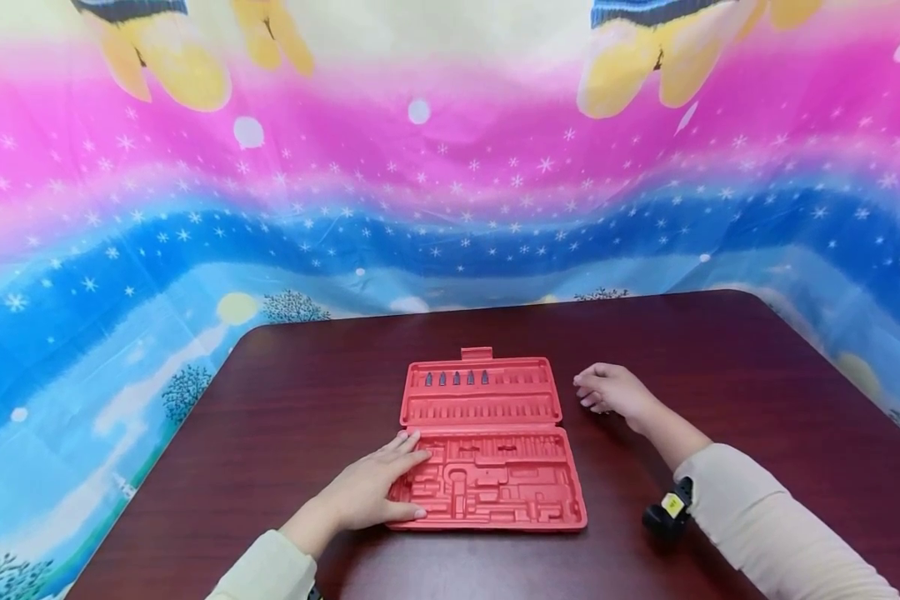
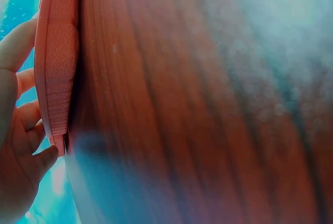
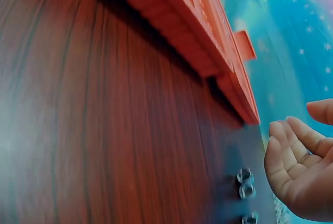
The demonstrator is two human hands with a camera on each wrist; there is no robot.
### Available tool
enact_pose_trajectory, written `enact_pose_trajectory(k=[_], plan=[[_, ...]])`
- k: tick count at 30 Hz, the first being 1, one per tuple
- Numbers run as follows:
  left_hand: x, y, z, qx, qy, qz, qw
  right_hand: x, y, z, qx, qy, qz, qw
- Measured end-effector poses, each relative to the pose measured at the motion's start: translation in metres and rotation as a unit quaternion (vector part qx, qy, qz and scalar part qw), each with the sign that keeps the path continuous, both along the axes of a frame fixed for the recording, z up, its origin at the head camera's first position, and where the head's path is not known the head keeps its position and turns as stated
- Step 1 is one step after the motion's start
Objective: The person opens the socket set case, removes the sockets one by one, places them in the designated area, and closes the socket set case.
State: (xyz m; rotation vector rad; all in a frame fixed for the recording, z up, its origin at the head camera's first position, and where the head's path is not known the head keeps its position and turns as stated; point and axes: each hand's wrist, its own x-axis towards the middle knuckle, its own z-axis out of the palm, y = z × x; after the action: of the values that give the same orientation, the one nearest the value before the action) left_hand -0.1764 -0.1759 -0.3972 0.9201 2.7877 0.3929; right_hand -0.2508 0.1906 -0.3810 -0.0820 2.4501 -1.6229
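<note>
Head view: red tool case (image 1: 487,450) lies open at desk (image 1: 757,375) centre. Left hand (image 1: 371,492) rests flat on its near-left corner, fingers straight. Right hand (image 1: 615,390) lies just right of the case, fingers loosely curled, holding nothing.

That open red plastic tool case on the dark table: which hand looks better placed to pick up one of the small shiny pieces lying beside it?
Probably the right hand: it hovers over the small shiny metal pieces beside the open red plastic tool case. The left hand rests flat on the case's near left corner.
</note>
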Motion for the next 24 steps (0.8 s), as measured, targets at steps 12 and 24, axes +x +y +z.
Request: enact_pose_trajectory(k=[12,24], plan=[[0.001,0.001,-0.004,0.001,0.010,0.000,1.0000,-0.009,-0.039,-0.001,-0.047,-0.011,0.022,0.999],[0.000,0.001,-0.001,-0.001,0.006,0.001,1.0000,-0.029,-0.073,-0.003,-0.053,-0.037,0.015,0.998]])
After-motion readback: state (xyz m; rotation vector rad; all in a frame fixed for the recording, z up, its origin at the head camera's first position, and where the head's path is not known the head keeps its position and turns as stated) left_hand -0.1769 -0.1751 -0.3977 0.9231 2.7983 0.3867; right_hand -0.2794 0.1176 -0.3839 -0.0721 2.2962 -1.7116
